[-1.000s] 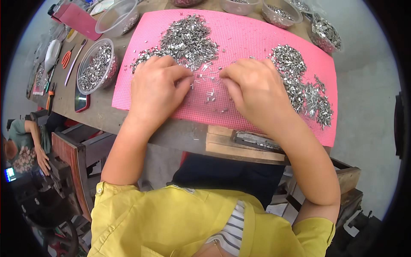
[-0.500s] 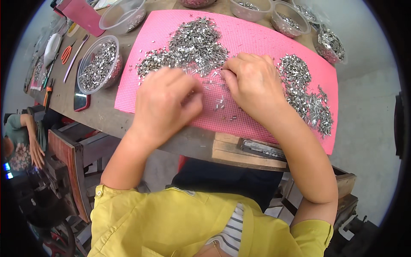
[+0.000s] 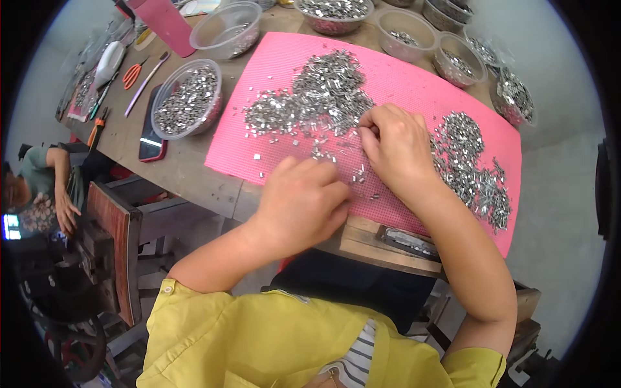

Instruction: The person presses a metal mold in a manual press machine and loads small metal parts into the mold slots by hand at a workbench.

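My left hand (image 3: 301,204) is over the near edge of the pink textured mat (image 3: 228,150), fingers curled closed. Its fingertips are turned away, so whatever they grip is hidden. My right hand (image 3: 400,147) pinches thumb and forefinger together at the right side of a large heap of small silvery metal pieces (image 3: 331,84). Anything in that pinch is too small to make out. A few loose metal pieces (image 3: 359,173) lie between the hands. Beyond my right wrist sits a second heap of metal pieces (image 3: 460,139), with longer, thinner ones at its near end.
A clear tub full of metal bits (image 3: 189,100) stands left of the mat, overlapping a phone (image 3: 152,147). More plastic tubs (image 3: 404,35) line the far side. Orange-handled scissors (image 3: 132,75) and a pink bottle (image 3: 162,26) are at left. Another person (image 3: 48,184) sits at far left.
My left hand has drawn back toward me and to the right, off the heap to the mat's near edge. My right hand keeps its pinch by the heap. The whole view has shifted slightly.
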A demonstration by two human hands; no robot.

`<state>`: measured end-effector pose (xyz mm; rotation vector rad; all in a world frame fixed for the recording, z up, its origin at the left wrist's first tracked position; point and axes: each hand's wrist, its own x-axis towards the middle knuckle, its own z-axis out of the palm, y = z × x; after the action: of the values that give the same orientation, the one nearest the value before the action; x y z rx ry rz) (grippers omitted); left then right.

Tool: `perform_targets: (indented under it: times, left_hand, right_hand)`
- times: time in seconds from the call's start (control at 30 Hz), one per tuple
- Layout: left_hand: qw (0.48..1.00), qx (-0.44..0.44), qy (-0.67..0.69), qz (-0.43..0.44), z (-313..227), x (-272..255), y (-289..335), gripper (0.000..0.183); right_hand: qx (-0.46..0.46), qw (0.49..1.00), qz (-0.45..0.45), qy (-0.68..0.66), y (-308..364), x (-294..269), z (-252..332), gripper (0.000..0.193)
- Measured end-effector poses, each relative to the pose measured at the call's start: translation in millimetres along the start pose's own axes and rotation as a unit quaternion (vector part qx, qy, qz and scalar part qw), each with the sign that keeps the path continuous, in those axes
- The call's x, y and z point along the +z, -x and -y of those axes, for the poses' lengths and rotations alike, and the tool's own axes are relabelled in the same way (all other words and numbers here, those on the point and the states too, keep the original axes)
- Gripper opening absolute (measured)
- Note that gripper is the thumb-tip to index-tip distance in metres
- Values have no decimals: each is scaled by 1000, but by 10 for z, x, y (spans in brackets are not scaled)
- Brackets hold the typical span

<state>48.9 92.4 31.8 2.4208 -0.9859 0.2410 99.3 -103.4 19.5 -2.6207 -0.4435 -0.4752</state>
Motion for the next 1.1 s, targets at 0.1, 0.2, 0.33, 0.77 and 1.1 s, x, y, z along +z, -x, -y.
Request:
perform_targets:
  times: [0.1, 0.2, 0.33, 0.77, 1.1]
  left_hand:
    - [1000, 1, -20, -9, -36, 12, 13, 13]
    - [1000, -1, -28, -4, -62, 10, 27, 13]
    - [1000, 9, -20, -13, -40, 33, 23, 16]
    - [979, 39, 200, -13, -430, 110, -156, 15]
    - [982, 72, 176, 13, -726, 404, -213, 17]
  right_hand:
    - [29, 999, 40, -13, -10, -90, 18, 5]
    - [6, 999, 24, -36, 31, -264, 36, 7]
    - [76, 987, 5, -141, 308, -729, 82, 6]
    - [135, 980, -22, -148, 1586, -1159, 110, 19]
    - [122, 978, -50, -161, 1725, -1053, 37, 21]
